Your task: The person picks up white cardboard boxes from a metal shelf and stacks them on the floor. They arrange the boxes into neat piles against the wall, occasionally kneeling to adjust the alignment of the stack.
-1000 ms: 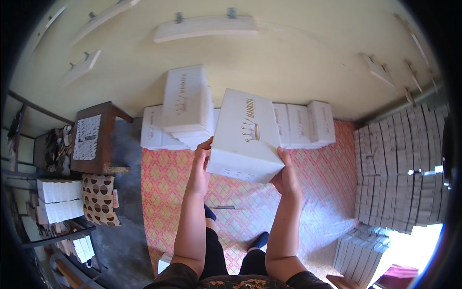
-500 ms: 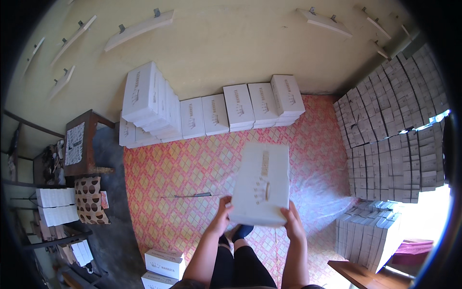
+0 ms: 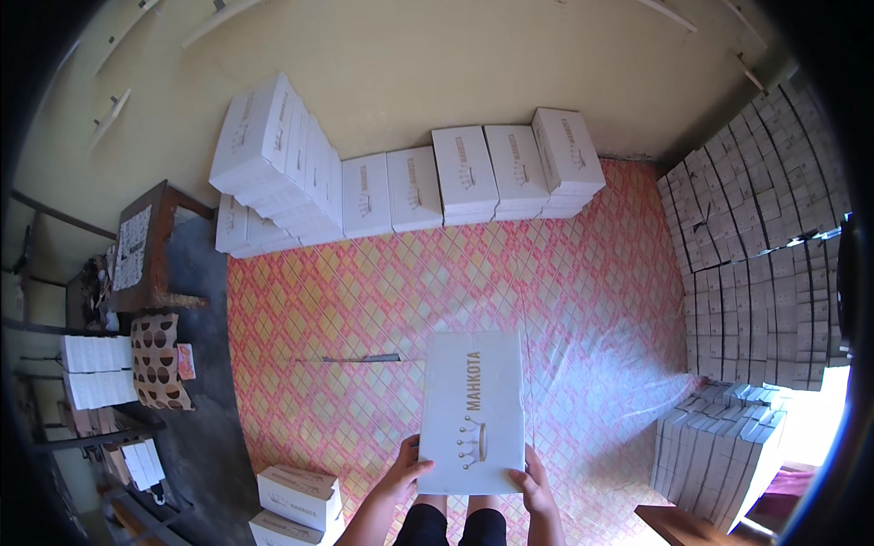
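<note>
A white cardboard box (image 3: 473,400) with gold lettering and a crown drawing on its lid is held out in front of my legs, above the patterned floor. My left hand (image 3: 406,468) grips its near left edge, thumb resting on top. At the near right corner my right hand (image 3: 533,480) clasps the box the same way, thumb on the lid. The fingers beneath are mostly hidden by the box.
Similar white boxes (image 3: 414,187) line the far wall, with a taller stack (image 3: 259,127) at their left end. Small boxes (image 3: 760,218) are piled along the right. A wooden desk (image 3: 150,259) and a spotted cushion (image 3: 157,362) stand left. Two more boxes (image 3: 296,499) sit near left.
Both hands have brought the box lower and closer to my body, and it now sits straighter. The view has shifted, showing less of the wall shelves.
</note>
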Demonstrator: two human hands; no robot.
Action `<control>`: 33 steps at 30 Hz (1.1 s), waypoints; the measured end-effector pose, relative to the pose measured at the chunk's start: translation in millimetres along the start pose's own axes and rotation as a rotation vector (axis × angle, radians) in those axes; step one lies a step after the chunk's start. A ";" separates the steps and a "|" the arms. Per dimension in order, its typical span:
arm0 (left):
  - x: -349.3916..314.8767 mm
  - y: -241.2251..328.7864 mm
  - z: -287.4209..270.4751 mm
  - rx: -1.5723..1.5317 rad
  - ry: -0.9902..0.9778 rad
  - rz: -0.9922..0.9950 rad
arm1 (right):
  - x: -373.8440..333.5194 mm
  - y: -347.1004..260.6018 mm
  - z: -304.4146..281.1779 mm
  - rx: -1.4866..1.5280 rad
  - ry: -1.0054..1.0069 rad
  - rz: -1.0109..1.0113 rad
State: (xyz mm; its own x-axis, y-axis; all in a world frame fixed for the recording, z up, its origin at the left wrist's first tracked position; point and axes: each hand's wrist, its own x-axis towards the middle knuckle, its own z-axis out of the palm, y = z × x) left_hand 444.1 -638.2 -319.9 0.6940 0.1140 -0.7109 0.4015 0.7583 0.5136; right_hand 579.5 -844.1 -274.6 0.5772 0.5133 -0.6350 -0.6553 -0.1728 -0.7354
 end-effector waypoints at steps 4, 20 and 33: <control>8.1 -11.6 11.5 -0.026 0.050 0.067 | 18.0 9.6 -18.6 -0.028 -0.082 -0.061; 76.0 -56.6 124.4 -0.224 0.156 0.199 | 45.2 -60.8 -149.4 -0.074 -0.055 0.022; 140.4 -13.0 170.0 -0.219 0.225 0.169 | 108.1 -121.5 -189.7 -0.248 -0.130 0.304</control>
State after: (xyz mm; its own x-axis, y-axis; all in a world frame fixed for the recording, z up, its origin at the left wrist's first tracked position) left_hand 637.8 -741.1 -344.7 0.5811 0.3696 -0.7250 0.1376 0.8335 0.5352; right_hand 813.9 -927.0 -298.9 0.2982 0.5070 -0.8088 -0.6400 -0.5224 -0.5634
